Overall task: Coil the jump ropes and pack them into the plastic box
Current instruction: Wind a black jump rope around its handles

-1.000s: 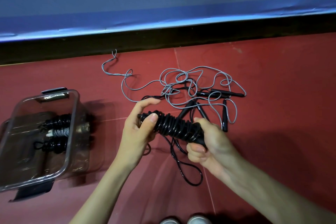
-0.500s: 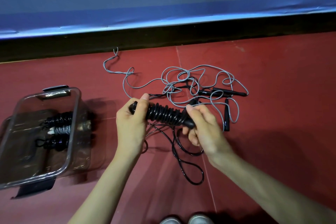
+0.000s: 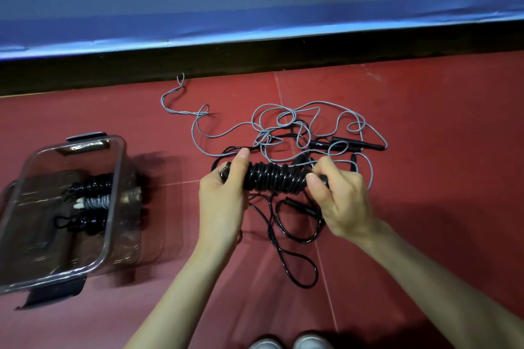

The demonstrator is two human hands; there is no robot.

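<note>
You hold the black jump rope [image 3: 273, 182] level above the red floor [image 3: 425, 150], well out from the floor's far edge by the wall: its glossy cord is wound in tight turns round the handles into a thick ribbed bundle. Your left hand [image 3: 224, 195] grips the bundle's left end, fingers [image 3: 241, 163] curled over the top. Your right hand [image 3: 340, 201] grips the right end, its fingers curled round the handle tip and thumb pressed on the last turns. The unwound tail [image 3: 295, 261] of the same rope hangs beneath the bundle and lies in loose loops on the floor towards your shoes [image 3: 289, 344], at the near edge.

Beyond the bundle, closer to the far edge, a grey jump rope [image 3: 224, 136] sprawls uncoiled, one end trailing almost to the dark skirting [image 3: 255, 56]. It is tangled with more black cord and several slim black handles [image 3: 357, 144]; how many ropes are in that knot you cannot tell. Another black handle [image 3: 302, 205] lies under your right hand.

Off to the left of the floor sits the clear plastic box [image 3: 113, 207], lid off, dark clips at its two ends. Inside lie three coiled ropes [image 3: 90, 201] side by side, black, grey and black, against the wall nearest your hands
</note>
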